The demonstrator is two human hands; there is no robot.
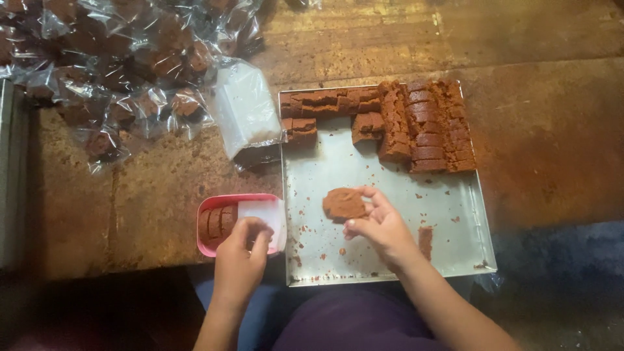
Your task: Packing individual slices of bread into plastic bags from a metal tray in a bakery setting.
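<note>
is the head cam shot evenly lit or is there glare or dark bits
Head view: uneven; the metal tray reflects pale light, the clear wrappers glint, the bottom edge falls into shadow; the right hand and brown slice look slightly soft.

Square metal tray: dull silver, smooth, crumb-dusted.
Brown cake slices: matt, crumbly.
Small pink plastic tub: smooth, slight sheen.
Clear plastic bags: glossy, crinkled.
Brown surface: rough, blotchy, worn.

Reddish-brown cake slices lie on a silvery grey metal tray speckled with brown crumbs. The small tub is pink-rimmed. Clear glossy bags show dark brown pieces. The table is mottled rusty brown.
</note>
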